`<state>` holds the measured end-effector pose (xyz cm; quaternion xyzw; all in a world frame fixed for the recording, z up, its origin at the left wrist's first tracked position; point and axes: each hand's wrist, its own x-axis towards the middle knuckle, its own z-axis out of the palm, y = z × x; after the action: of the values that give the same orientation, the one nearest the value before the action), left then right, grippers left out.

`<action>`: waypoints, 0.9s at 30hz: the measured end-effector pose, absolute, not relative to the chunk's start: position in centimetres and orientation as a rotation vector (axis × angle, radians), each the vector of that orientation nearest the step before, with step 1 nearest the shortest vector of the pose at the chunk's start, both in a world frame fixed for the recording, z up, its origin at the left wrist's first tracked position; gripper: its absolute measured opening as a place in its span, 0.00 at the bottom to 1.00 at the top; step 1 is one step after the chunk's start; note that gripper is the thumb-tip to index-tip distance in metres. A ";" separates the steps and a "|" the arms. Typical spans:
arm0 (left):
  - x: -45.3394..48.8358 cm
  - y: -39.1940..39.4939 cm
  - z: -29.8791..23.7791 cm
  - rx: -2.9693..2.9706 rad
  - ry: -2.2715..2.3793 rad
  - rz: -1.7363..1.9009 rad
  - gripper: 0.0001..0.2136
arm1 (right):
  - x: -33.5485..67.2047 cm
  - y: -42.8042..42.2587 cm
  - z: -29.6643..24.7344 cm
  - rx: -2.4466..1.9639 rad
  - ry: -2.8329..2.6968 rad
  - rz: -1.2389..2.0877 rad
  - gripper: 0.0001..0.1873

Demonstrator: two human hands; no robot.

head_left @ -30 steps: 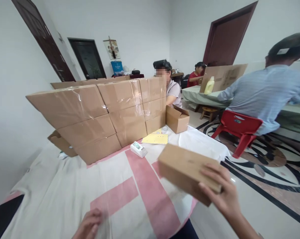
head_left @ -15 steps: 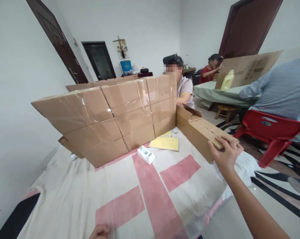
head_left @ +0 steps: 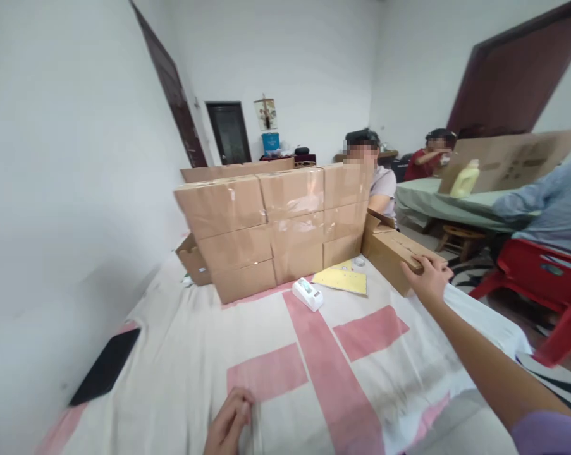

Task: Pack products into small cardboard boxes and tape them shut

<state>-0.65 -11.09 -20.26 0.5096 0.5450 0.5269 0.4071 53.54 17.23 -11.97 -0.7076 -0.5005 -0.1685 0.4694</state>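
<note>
My right hand (head_left: pixel 427 277) grips the near end of a long cardboard box (head_left: pixel 393 253) at the table's right edge, its thumb on the side and its fingers over the top. Low in the picture, my left hand (head_left: pixel 231 420) rests on the pink-and-white cloth (head_left: pixel 276 328) with curled fingers; whatever may be in them is hidden. Across the table stands a wall of stacked, taped cardboard boxes (head_left: pixel 294 221). Before it lie a small white device with a screen (head_left: pixel 308 295), a yellow sheet (head_left: pixel 344 281) and a tape roll (head_left: pixel 359 261).
A black flat item (head_left: pixel 105 366) lies at the cloth's left side, near the white wall. A person (head_left: pixel 382 183) sits behind the boxes. To the right are a red chair (head_left: pixel 546 272), another seated person (head_left: pixel 560 196), and a green-covered table (head_left: pixel 418 196) with a yellow jug (head_left: pixel 465 179).
The view has swung left, so the scene sits farther right and looks smaller. More of my left hand shows now. My right hand stays on the box.
</note>
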 end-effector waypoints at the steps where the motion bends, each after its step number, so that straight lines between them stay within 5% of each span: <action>1: -0.6 -11.1 -20.3 1.305 1.324 1.338 0.22 | 53.8 17.0 -11.6 -1.764 -1.259 -0.363 0.30; 7: -0.4 -10.8 -20.0 1.323 1.210 1.444 0.23 | 49.3 12.8 -11.8 -1.755 -1.306 -0.417 0.40; 14: 0.2 -10.8 -18.9 1.318 1.199 1.449 0.28 | 32.4 2.7 -17.3 -1.223 -1.983 -0.128 0.21; 21: -6.7 -8.9 -16.7 1.260 1.378 1.642 0.24 | 15.1 1.9 -14.7 -0.747 -2.102 0.453 0.13; 27: -20.3 3.2 -14.1 1.104 1.853 1.839 0.15 | -2.3 9.4 -13.3 -0.590 -1.975 0.794 0.28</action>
<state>-20.25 3.23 -14.11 0.3849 0.6461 0.6410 0.1531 -2.27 9.38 -13.30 -0.2384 -0.7988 0.3210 0.4496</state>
